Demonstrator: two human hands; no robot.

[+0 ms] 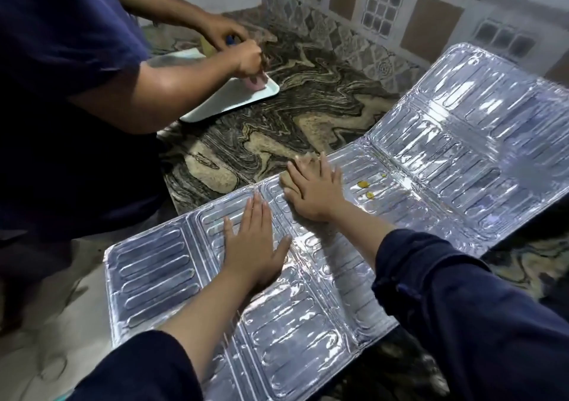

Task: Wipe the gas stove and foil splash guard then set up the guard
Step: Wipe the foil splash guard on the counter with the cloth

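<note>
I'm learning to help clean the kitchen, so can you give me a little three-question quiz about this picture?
1. True or false: the foil guard is standing upright.
2. What colour are the spots on the guard beside the right hand?
3. The left hand is: A) flat on the guard, B) holding a cup, C) on the tray.

Key:
1. False; it lies spread over the counter.
2. Yellow.
3. A.
</note>
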